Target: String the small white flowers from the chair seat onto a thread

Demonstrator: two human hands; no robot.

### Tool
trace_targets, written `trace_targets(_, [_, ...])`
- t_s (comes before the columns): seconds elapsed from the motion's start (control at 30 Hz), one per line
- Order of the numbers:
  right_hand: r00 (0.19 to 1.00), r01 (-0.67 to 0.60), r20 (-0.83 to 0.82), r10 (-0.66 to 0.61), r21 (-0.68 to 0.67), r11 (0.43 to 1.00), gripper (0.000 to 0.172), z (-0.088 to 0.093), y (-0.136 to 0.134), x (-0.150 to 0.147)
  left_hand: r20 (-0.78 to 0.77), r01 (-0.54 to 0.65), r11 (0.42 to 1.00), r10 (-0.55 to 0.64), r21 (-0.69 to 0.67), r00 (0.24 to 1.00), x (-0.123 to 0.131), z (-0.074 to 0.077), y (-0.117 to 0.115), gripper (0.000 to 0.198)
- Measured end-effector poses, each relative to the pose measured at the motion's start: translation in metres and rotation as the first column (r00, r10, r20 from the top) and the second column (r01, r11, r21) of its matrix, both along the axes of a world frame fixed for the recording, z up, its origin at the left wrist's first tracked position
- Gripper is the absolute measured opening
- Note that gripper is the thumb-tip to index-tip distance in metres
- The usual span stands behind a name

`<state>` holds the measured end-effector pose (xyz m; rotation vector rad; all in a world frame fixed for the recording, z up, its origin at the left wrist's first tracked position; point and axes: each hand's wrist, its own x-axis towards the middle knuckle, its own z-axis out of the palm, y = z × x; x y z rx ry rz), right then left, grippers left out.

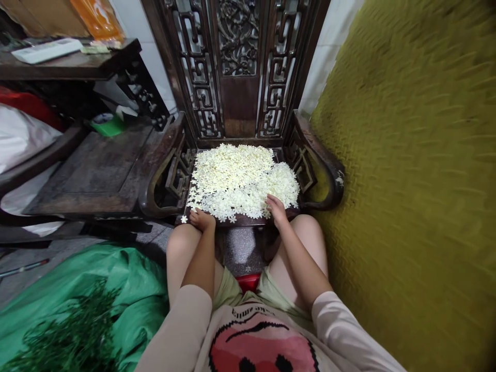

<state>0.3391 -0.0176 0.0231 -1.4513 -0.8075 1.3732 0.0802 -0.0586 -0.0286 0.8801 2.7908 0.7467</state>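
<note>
A thick layer of small white flower-shaped pieces covers most of the seat of a dark carved wooden chair. At the seat's front left edge is my left hand, its fingers curled together beside the pieces; whether something small is between them is hidden. My right hand rests at the front right edge of the layer, fingers stretched forward and touching the white pieces. One loose piece lies at the seat's front left corner.
Curved armrests flank the seat. To the left stand a dark table with a green tape roll and a higher shelf. Green sheeting with leafy sprigs lies lower left. A yellow textured surface fills the right.
</note>
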Motion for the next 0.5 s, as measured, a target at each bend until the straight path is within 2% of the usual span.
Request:
trace_targets(0.13, [0.984, -0.178, -0.051, 0.173, -0.127, 0.976, 0.021, 0.008, -0.016, -0.004, -0.044, 0.006, 0.998, -0.009, -0.060, 0.999, -0.002, -0.008, 0.006, 0.047])
trace_targets(0.23, [0.989, -0.145, -0.033, 0.141, -0.186, 0.972, 0.015, 0.013, -0.021, -0.002, -0.022, 0.057, 0.986, -0.061, -0.154, 0.998, -0.009, -0.009, 0.010, 0.044])
trace_targets(0.3, [0.995, -0.098, -0.028, 0.095, -0.197, 0.975, 0.014, 0.016, -0.023, 0.001, -0.021, 0.032, 0.983, -0.037, -0.180, 0.999, -0.012, -0.008, 0.011, 0.039])
trace_targets(0.4, [0.998, -0.060, -0.038, 0.054, -0.184, 0.981, 0.016, 0.017, -0.026, 0.006, -0.028, -0.041, 0.987, 0.037, -0.157, 0.999, -0.015, -0.006, 0.008, 0.033])
trace_targets(0.5, [0.999, -0.049, -0.018, 0.046, -0.187, 0.981, 0.016, 0.018, -0.029, 0.007, 0.008, -0.056, 0.991, 0.057, -0.121, 0.998, -0.017, -0.005, 0.005, 0.029])
